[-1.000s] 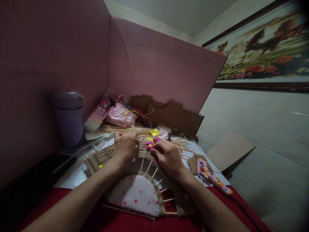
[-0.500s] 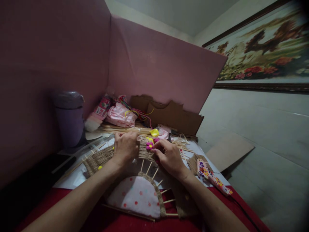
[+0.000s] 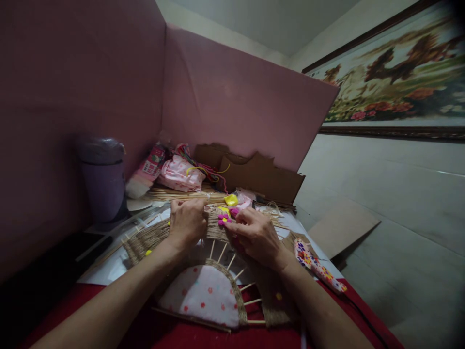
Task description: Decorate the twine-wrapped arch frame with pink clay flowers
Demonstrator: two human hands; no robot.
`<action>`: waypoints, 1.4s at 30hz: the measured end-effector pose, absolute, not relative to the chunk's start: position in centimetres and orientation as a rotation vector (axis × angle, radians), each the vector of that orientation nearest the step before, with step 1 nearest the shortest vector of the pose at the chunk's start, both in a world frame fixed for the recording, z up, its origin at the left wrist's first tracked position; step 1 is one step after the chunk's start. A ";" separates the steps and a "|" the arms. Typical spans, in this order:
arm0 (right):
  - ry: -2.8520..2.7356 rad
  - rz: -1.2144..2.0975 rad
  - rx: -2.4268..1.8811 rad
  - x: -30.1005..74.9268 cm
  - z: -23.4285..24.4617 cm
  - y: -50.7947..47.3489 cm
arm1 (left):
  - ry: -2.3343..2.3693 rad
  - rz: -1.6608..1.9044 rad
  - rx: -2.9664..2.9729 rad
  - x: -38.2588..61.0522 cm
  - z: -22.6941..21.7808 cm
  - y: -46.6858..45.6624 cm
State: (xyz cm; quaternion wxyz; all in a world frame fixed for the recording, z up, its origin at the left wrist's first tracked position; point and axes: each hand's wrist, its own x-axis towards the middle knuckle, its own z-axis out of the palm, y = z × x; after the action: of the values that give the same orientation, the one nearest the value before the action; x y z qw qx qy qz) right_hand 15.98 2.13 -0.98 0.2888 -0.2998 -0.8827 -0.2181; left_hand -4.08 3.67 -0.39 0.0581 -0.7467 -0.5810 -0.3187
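A half-round woven twine fan on thin sticks lies in front of me, with a white, red-flowered cloth panel at its centre. My left hand is closed over the upper edge of the twine band; its fingertips are hidden behind the band. On the top of the band sits a small magenta flower with a yellow middle. The fingers of my right hand are bent together, with the fingertips at the flower's right side. A yellow dot shows on the band's left part.
At the right lies a flower-patterned glue gun with a black cord. Bundled sticks, pink cloth and torn cardboard lie at the back. A purple bin stands at the left. Pink panels close off the back and left.
My right hand's fingers have shifted slightly at the flower, the index finger now lying straighter towards it. The left hand keeps its place on the band. The whole view has moved a little.
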 end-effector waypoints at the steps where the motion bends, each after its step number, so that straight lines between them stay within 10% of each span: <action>1: -2.360 -0.593 -0.810 16.0 -1.0 2.2 | -1.760 -0.967 -2.263 -4.1 -0.3 3.6; 42: -2.304 -0.324 -0.876 16.0 -1.1 1.8 | -1.733 -0.969 -2.234 -4.1 -0.2 3.4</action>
State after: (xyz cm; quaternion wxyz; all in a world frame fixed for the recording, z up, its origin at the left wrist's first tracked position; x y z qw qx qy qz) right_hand 15.99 1.77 -1.13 0.3220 -0.3336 -0.8774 -0.1233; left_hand -4.06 3.36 -0.17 0.0762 -0.7453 -0.5781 -0.3234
